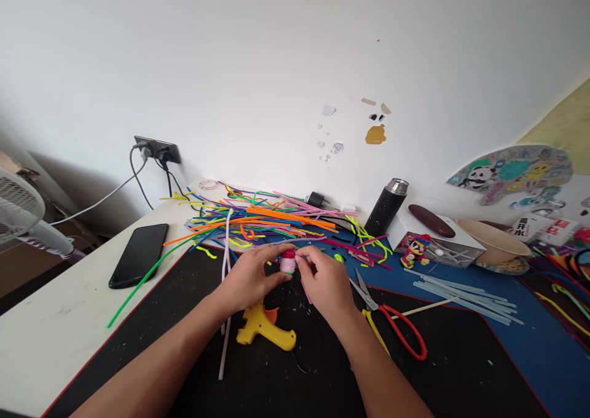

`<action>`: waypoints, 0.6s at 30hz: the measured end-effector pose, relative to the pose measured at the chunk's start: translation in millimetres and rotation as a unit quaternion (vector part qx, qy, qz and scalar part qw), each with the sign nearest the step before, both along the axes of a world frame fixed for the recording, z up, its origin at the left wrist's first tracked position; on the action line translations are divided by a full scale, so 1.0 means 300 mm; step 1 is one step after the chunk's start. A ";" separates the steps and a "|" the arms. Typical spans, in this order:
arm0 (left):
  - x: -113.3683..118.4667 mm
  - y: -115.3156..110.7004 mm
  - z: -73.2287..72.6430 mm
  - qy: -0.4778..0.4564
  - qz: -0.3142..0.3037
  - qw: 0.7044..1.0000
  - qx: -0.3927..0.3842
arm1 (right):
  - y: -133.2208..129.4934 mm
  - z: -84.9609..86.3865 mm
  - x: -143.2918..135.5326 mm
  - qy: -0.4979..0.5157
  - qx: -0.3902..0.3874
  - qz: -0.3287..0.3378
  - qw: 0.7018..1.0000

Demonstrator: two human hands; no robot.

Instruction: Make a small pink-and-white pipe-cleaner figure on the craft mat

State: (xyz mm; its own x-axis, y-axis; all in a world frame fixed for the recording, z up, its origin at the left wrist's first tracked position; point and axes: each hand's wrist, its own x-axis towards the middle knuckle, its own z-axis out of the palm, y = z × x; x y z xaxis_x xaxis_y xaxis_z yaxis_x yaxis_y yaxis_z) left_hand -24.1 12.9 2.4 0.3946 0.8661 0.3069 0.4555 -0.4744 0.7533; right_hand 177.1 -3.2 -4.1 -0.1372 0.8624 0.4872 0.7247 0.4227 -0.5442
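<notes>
Between thumb and fingers, my left hand [251, 276] grips a small rolled piece [288, 263], pink below and dark red above, that looks wound from pipe cleaners. My right hand [325, 276] is closed in a pinch at its right side, and a thin purple strand seems to hang below those fingers. What exactly the right fingertips pinch is too small to make out. Just beneath my left hand lies a yellow glue gun [267, 332] with an orange trigger. Pale lilac pipe cleaners [224, 344] run past my left wrist. Red-handled scissors [391, 319] lie open right of my right hand.
A heap of colourful pipe cleaners [267, 218] spreads along the wall. At left lies a black phone [139, 255]. To the right are a black thermos [387, 209], a white box [437, 240], a small figure [415, 250], glue sticks [465, 295] and a bowl [493, 236].
</notes>
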 end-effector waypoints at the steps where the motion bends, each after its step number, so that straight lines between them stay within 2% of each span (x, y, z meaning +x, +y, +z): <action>1: 0.000 0.000 -0.001 0.000 -0.001 1.000 -0.001 | 0.000 0.001 0.000 -0.003 0.000 -0.001 1.000; 18: 0.004 -0.002 -0.019 0.047 0.003 0.999 0.023 | -0.001 -0.020 -0.017 0.003 0.007 -0.006 1.000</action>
